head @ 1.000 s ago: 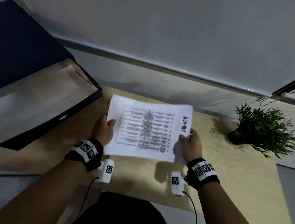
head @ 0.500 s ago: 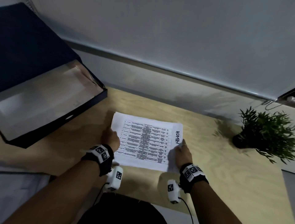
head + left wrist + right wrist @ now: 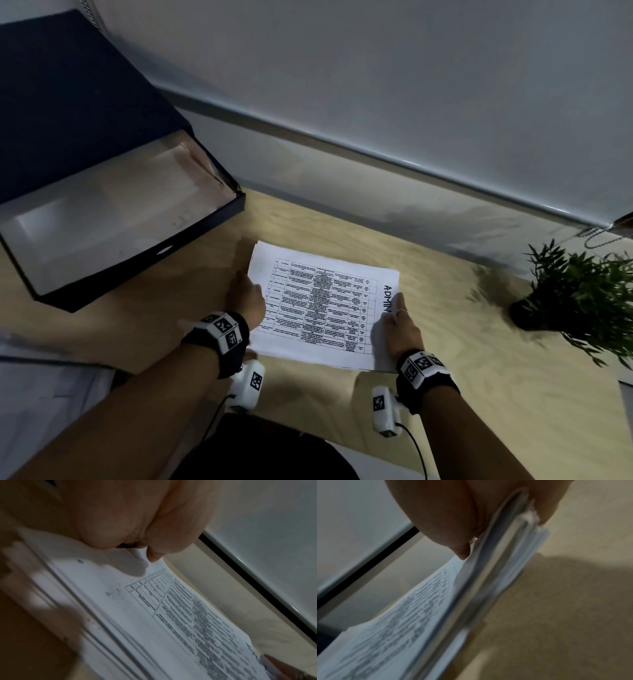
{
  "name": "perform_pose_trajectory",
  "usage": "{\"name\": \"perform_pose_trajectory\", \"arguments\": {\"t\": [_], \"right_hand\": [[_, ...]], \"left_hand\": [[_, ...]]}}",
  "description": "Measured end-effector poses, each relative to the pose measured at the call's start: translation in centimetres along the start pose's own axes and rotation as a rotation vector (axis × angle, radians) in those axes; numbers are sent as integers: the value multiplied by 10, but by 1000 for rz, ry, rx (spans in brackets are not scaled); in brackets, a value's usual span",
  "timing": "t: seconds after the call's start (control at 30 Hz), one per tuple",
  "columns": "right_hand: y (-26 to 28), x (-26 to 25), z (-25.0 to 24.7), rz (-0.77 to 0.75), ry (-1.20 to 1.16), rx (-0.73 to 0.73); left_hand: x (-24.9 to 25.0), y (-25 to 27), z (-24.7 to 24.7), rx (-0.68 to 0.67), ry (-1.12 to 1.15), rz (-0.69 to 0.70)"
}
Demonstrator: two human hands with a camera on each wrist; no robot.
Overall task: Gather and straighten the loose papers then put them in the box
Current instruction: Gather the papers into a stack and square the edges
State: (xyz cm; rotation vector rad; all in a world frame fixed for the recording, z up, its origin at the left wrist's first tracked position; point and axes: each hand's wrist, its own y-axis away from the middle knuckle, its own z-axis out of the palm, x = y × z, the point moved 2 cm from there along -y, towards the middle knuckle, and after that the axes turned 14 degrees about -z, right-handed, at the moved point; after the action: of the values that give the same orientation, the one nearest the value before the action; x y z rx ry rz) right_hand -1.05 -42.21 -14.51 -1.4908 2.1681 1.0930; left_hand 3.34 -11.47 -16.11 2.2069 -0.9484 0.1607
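A stack of white printed papers [image 3: 322, 301], its top sheet showing a table and the word ADMIN, is held just over the wooden table [image 3: 479, 359]. My left hand [image 3: 246, 301] grips the stack's left edge, thumb on top [image 3: 154, 555]. My right hand [image 3: 397, 329] grips the right edge, with the sheets [image 3: 488, 588] pinched between thumb and fingers. The sheet edges [image 3: 85, 615] lie slightly uneven. The open dark blue box [image 3: 212, 222] with a pale inside stands at the left, its lid raised behind it.
A small potted green plant [image 3: 582, 301] stands at the table's right. A grey wall with a rail [image 3: 376, 154] runs behind the table. A pale surface [image 3: 41, 394] lies at the lower left.
The paper stack has come down from a raised, tilted hold to lie low over the table. Both hands kept their grip and moved nearer to me.
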Motion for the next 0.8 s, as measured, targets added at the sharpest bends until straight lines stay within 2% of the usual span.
{"name": "perform_pose_trajectory", "arguments": {"t": [0.2,0.33,0.6,0.67,0.8], "right_hand": [[-6,3,-3,-42,50,7],[-6,4,-3,-41,4,15],[-8,6,-2,-45,42,7],[-7,5,-3,-31,-1,21],[-7,2,-8,-34,-53,39]], "left_hand": [[0,-6,-4,36,22,36],[8,-9,-11,11,37,96],[2,-6,-5,4,-28,61],[3,-7,-5,-6,-1,34],[-2,-4,-9,-25,124,-113]]}}
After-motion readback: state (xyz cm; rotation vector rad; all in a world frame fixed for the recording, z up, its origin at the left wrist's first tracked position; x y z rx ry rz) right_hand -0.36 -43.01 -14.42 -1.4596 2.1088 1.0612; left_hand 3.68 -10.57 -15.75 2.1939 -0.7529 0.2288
